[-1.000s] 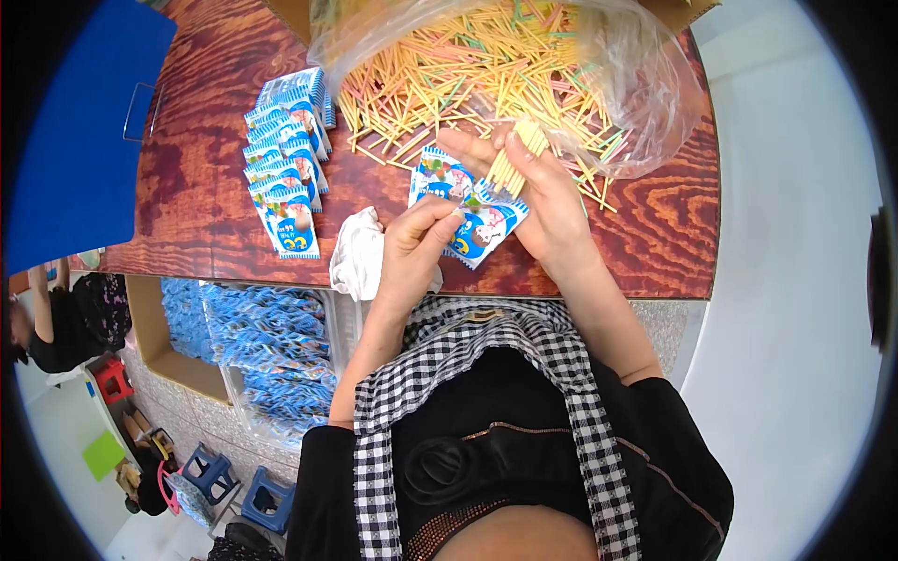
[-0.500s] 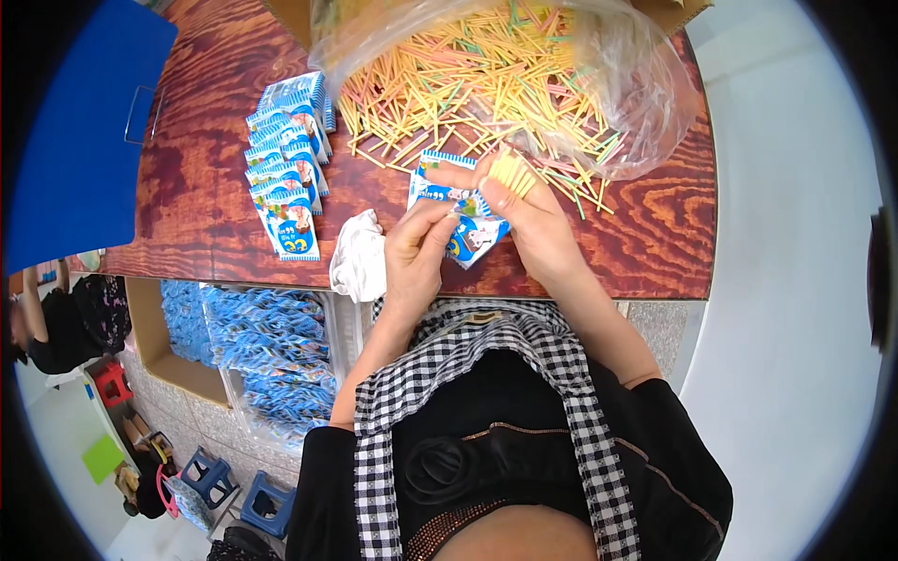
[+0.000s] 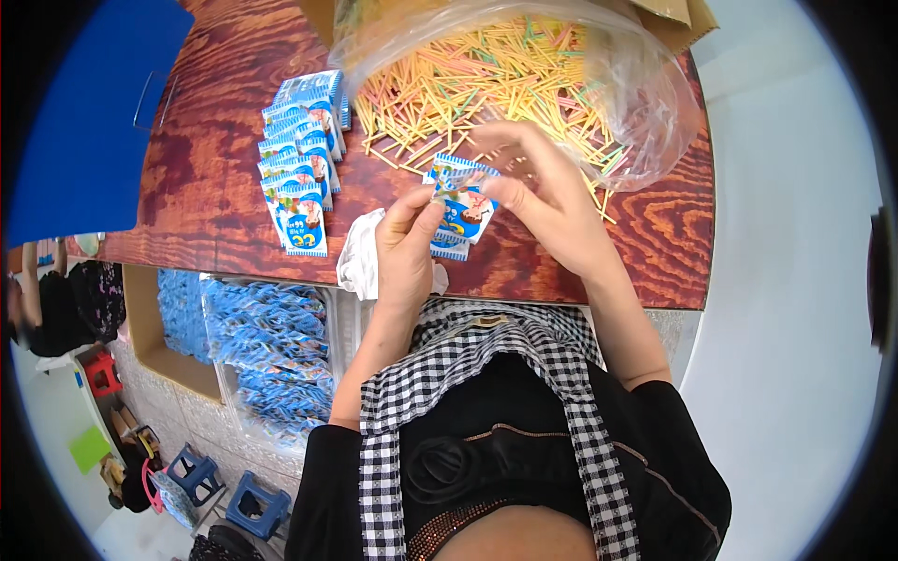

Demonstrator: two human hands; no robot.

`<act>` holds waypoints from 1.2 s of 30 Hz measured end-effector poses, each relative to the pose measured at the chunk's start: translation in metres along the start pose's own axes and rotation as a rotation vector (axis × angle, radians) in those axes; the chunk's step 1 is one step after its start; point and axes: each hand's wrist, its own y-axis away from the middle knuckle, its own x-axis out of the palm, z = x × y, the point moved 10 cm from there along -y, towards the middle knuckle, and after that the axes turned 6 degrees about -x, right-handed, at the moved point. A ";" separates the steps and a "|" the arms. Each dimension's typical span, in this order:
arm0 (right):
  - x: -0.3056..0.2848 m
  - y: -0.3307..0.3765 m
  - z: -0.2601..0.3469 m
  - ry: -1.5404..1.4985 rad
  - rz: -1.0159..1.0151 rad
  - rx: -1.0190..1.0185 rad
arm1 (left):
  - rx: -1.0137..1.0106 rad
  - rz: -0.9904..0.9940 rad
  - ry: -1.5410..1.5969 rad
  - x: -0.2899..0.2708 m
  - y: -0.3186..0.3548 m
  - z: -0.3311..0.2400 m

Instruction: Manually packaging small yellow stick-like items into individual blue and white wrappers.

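Observation:
A small blue-and-white packet (image 3: pixel 463 213) is pinched at its left edge between the thumb and fingers of my left hand (image 3: pixel 404 248). At the packet's right side, my right hand (image 3: pixel 559 201) has its thumb and fingers apart, the thumb at the packet's upper right edge. No sticks show in the right hand. Part of another such packet (image 3: pixel 451 251) shows below the held one. Just beyond my hands lies a heap of thin yellow, pink and green sticks (image 3: pixel 477 79) in a clear plastic bag (image 3: pixel 645 103). A crumpled white cloth (image 3: pixel 358 257) is beside my left hand.
On the wood-grained table (image 3: pixel 215 112), an overlapping row of packets (image 3: pixel 304 178) lies to the left. Below the table edge stands a carton (image 3: pixel 178 369) with bagged blue packets (image 3: pixel 271 346). A blue panel (image 3: pixel 84 112) is far left; stools (image 3: pixel 257 505) and another person (image 3: pixel 70 304) are beyond.
The bundle of yellow sticks in my right hand is no longer visible, and its fingers have spread. The packet in my left hand has turned more upright. The whole view has shifted slightly.

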 end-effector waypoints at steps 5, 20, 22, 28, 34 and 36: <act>-0.003 0.007 0.011 0.326 -0.009 -0.131 | -0.027 0.064 -0.028 0.005 -0.001 0.001; 0.020 0.005 0.031 0.214 0.071 -0.248 | 0.109 0.225 -0.316 0.033 0.015 -0.062; 0.033 0.006 0.029 0.132 0.044 -0.221 | 0.235 0.234 -0.541 0.021 0.017 -0.068; 0.065 0.018 -0.022 -0.154 0.066 0.040 | 0.223 -0.230 -0.406 -0.060 0.028 -0.095; 0.033 -0.002 -0.050 0.640 -0.181 -0.179 | 0.412 -0.643 -0.845 -0.169 -0.005 -0.106; 0.039 -0.007 -0.059 0.661 -0.145 -0.168 | 0.555 -0.755 -1.303 -0.143 -0.006 -0.118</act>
